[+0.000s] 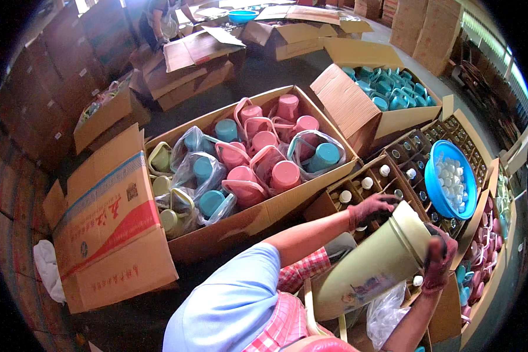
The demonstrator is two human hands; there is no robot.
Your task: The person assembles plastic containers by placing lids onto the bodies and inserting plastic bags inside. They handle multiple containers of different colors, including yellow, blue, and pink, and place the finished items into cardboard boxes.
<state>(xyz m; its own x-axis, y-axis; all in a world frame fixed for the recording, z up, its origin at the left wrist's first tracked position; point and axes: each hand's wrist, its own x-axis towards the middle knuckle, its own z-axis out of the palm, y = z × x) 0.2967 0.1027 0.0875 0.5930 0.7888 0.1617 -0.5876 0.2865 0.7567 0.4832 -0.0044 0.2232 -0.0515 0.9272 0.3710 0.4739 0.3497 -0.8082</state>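
You have a pale green flask casing [364,270] slanting across your front, its wide end raised toward the right and its handled end low, near your checked apron [284,322]. Your right hand [440,258], in a dark red glove, grips the raised end, thumb laid along its side. Your gloved left hand [372,212] has curled fingers at the rim opposite; you cannot tell whether they clasp it. A clear plastic bag [387,317] sits just below the casing, beside your right forearm. Beyond your hands, white-capped bottles stand in a divided carton, and a blue bowl [436,196] of white caps [450,179] rests tilted over neighbouring compartments. Farther left, a large open carton [246,226] holds pink, teal and pale green flask casings, some bagged. Teal pieces [387,88] fill another carton behind it, and another person [165,17] stands at the far left.
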